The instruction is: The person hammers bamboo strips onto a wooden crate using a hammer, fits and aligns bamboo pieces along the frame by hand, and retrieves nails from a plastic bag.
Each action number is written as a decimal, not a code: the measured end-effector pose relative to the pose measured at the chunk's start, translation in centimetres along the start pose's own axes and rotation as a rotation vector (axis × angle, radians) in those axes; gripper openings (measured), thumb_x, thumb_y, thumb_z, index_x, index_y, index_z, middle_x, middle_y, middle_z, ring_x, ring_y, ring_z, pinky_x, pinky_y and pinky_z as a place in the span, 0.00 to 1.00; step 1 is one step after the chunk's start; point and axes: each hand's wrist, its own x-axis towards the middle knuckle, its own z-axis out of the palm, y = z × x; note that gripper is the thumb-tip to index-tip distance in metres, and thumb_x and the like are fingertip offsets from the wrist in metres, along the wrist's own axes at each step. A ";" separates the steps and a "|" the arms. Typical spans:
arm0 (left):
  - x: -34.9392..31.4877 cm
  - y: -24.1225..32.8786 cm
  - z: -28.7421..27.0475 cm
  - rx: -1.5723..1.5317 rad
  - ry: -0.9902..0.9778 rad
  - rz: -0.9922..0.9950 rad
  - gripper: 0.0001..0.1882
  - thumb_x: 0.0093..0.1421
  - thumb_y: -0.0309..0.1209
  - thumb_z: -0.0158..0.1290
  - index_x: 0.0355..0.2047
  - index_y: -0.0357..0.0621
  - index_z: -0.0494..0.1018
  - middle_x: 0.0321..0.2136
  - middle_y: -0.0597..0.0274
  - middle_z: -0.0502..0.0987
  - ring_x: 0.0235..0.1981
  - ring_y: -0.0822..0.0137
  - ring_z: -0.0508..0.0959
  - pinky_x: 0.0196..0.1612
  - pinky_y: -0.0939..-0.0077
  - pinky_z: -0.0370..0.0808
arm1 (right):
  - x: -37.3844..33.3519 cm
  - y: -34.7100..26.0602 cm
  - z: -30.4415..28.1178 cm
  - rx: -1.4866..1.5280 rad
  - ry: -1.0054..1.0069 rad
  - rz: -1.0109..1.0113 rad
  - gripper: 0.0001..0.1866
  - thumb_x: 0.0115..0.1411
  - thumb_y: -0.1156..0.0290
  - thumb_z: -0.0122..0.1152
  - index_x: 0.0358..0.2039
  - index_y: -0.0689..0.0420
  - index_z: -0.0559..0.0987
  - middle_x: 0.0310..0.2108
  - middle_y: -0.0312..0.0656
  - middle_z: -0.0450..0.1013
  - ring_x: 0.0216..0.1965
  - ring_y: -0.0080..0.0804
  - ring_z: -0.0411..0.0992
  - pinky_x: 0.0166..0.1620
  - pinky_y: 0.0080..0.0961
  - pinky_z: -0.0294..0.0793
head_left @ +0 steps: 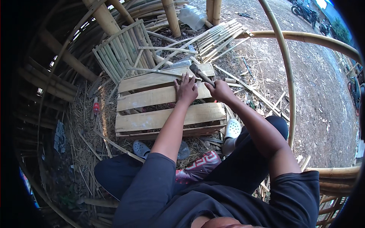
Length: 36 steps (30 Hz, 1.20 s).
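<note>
In front of me stands a low slatted wooden crate with three pale boards across its top and gaps between them. My right hand is closed around the handle of a hammer, whose dark head hangs over the far board. Just left of it, my left hand lies on the crate top with its fingers spread toward the far board. A thin bamboo strip runs across the far board to the left fingertips. Whether a small nail sits by those fingers cannot be made out.
Behind the crate lean a bamboo slat panel and a second slatted piece. A clear plastic jug lies beyond. Left on the straw is a red-labelled bottle. A curved bamboo pole rises at right; loose strips litter the ground.
</note>
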 end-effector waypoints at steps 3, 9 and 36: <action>0.1 -0.8 0.4 -0.011 -0.008 -0.010 0.28 0.64 0.39 0.49 0.65 0.50 0.67 0.69 0.47 0.61 0.72 0.54 0.58 0.71 0.30 0.37 | 0.2 0.2 0.7 -0.007 0.043 -0.033 0.33 0.65 0.44 0.59 0.22 0.68 0.80 0.16 0.53 0.75 0.21 0.47 0.78 0.29 0.43 0.75; 0.2 -1.7 -0.5 -0.120 0.024 -0.041 0.33 0.62 0.45 0.52 0.66 0.48 0.66 0.67 0.52 0.64 0.70 0.55 0.61 0.72 0.38 0.43 | 0.3 0.8 1.3 -0.010 0.031 -0.012 0.34 0.65 0.44 0.59 0.23 0.68 0.80 0.17 0.52 0.75 0.20 0.45 0.77 0.28 0.42 0.74; 0.6 -3.4 -1.5 0.184 -0.201 -0.020 0.34 0.67 0.40 0.40 0.73 0.53 0.50 0.75 0.67 0.47 0.76 0.65 0.46 0.72 0.31 0.32 | -1.6 -1.7 -0.9 0.042 0.270 -0.225 0.28 0.69 0.49 0.55 0.27 0.67 0.77 0.17 0.58 0.72 0.21 0.55 0.74 0.28 0.46 0.71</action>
